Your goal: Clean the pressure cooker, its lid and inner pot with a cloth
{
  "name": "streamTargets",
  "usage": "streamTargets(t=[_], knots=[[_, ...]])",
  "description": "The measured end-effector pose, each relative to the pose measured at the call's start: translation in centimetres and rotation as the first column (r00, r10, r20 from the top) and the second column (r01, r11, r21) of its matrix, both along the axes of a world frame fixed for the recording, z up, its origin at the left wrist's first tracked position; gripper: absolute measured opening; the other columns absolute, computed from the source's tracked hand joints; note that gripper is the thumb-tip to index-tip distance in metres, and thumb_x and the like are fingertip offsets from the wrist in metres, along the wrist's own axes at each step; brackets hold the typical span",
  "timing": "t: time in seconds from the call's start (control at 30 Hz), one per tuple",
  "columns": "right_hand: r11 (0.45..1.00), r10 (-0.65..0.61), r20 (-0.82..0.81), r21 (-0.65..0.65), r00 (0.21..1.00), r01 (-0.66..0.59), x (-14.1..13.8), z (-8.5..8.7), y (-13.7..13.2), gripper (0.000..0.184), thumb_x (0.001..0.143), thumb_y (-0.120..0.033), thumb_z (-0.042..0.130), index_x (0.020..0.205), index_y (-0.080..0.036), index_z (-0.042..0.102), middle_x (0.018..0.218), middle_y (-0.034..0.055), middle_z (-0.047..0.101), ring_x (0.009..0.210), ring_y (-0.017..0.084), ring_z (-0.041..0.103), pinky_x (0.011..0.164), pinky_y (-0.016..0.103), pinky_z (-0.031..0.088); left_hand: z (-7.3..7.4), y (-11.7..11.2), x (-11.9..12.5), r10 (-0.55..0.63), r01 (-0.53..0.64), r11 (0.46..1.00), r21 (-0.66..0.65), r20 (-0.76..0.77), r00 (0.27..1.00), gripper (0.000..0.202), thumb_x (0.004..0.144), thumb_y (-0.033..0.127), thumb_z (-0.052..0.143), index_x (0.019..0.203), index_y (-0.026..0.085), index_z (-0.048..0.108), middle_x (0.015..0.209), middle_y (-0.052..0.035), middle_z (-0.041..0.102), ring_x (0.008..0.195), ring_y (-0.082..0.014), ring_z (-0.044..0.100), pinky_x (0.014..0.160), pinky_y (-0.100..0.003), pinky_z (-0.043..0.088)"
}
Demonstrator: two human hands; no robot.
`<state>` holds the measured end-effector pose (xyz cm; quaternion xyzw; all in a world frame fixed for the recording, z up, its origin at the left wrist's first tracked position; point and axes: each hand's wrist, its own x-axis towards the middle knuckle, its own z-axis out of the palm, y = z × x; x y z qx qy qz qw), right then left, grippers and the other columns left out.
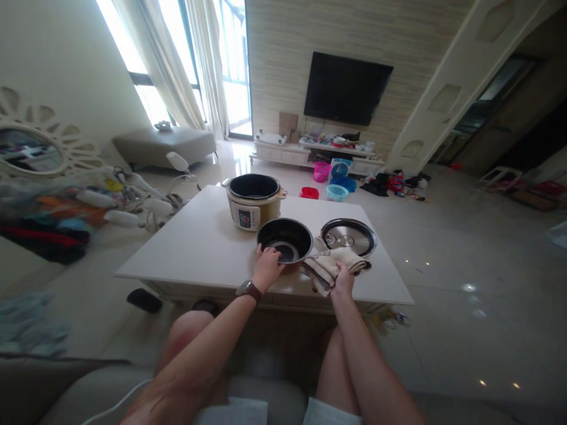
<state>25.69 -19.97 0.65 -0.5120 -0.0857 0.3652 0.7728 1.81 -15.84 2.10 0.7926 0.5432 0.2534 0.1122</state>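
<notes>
1. One round beige electric cooker [254, 206] stands on the white rectangular table [190, 242].
2. The left hand [267, 268] pinches the near rim of the round black metal pot [296, 232] beside it, seemingly steadying.
3. The right hand [343, 283] clutches a folded beige cloth [328, 265]; using it probably calls for that rim hold.
4. A round black-rimmed silver lid [348, 237] lies behind.

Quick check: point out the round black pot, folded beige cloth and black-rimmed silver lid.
Round black pot [287, 231]: head view, inner back wall.
Folded beige cloth [328, 267]: head view, middle of its folds.
Black-rimmed silver lid [348, 237]: head view, metal face.
</notes>
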Motion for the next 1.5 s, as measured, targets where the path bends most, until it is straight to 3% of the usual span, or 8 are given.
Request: streamTargets(t=[0.13,0.3,0.5,0.67,0.8,0.97,1.17,1.5], knots=[[0.984,-0.172,0.15,-0.017,0.974,0.177,-0.7,1.8,1.3,0.042,0.067,-0.019,0.074,0.109,-0.018,0.071,0.107,0.0016,0.079,0.095,0.019,0.078,0.075,0.026,0.068,-1.2,2.2,-0.6,-0.213,0.213,0.977,0.002,0.029,0.977,0.017,0.091,0.023,0.066,0.077,0.025,0.077,0.09,-0.008,0.077,0.103,-0.0269,0.068,0.129,-0.05,0.021],[0.971,-0.223,0.395,0.008,0.891,0.239,-0.8,5.0,2.9,0.031,0.071,-0.021,0.074,0.101,-0.017,0.072,0.107,0.0049,0.08,0.102,0.021,0.077,0.091,0.03,0.064,2.1,3.7,0.0,-0.116,0.107,0.993,0.054,0.198,0.973,0.029,0.097,0.032,0.062,0.073,0.024,0.074,0.086,-0.0086,0.077,0.097,-0.0272,0.067,0.113,-0.047,0.033],[0.997,0.02,0.756,-0.064,0.655,0.043,-4.2,5.9,4.3,0.022,0.082,-0.032,0.07,0.1,-0.021,0.075,0.11,0.0085,0.08,0.115,0.027,0.072,0.109,0.039,0.053,6.2,5.8,-1.0,0.208,-0.184,0.977,-0.104,0.316,0.925,0.037,0.092,0.048,0.065,0.068,0.022,0.072,0.074,-0.0073,0.072,0.077,-0.0234,0.062,0.075,-0.035,0.036],[0.974,0.22,0.828,-0.154,0.515,-0.168,-6.1,4.9,5.2,0.034,0.081,-0.031,0.07,0.112,-0.022,0.076,0.11,0.0102,0.08,0.109,0.031,0.071,0.101,0.04,0.053,6.3,6.5,-2.2,0.198,-0.165,0.978,-0.126,0.326,0.924,0.042,0.088,0.052,0.067,0.061,0.021,0.064,0.067,-0.0042,0.067,0.069,-0.0186,0.055,0.065,-0.032,0.028],[0.95,0.3,0.881,-0.243,0.366,-0.194,-5.7,4.7,6.3,0.041,0.086,-0.033,0.06,0.125,-0.021,0.069,0.12,0.0131,0.078,0.112,0.033,0.07,0.094,0.04,0.053,6.0,7.2,-2.4,0.184,-0.172,0.983,-0.066,0.349,0.919,0.053,0.089,0.063,0.063,0.059,0.02,0.058,0.063,-0.0021,0.062,0.064,-0.016,0.049,0.064,-0.031,0.025],[0.954,0.295,0.874,-0.245,0.386,-0.175,-5.6,4.1,7.2,0.037,0.089,-0.036,0.057,0.12,-0.021,0.069,0.116,0.0127,0.078,0.111,0.031,0.069,0.096,0.04,0.052,5.9,8.0,-1.9,0.229,-0.22,0.973,-0.064,0.311,0.922,0.064,0.098,0.066,0.05,0.053,0.02,0.051,0.059,-0.0038,0.06,0.062,-0.0161,0.049,0.064,-0.033,0.023],[0.96,0.276,0.863,-0.227,0.423,-0.165,-5.9,3.4,6.5,0.043,0.088,-0.035,0.056,0.126,-0.02,0.067,0.125,0.0146,0.075,0.118,0.032,0.068,0.103,0.044,0.05,6.0,7.5,-1.0,0.304,-0.303,0.952,-0.035,0.167,0.938,0.064,0.097,0.07,0.05,0.059,0.022,0.068,0.071,-0.0106,0.074,0.072,-0.0223,0.064,0.066,-0.034,0.028],[0.966,0.247,0.786,-0.244,0.566,-0.081,-5.2,2.7,6.5,0.053,0.084,-0.036,0.055,0.133,-0.02,0.064,0.128,0.0146,0.075,0.122,0.035,0.067,0.104,0.048,0.05,8.7,9.3,1.6,0.263,-0.261,0.96,-0.1,0.003,0.965,0.072,0.088,0.085,0.051,0.084,0.023,0.087,0.09,-0.018,0.081,0.092,-0.0325,0.074,0.073,-0.036,0.043]])
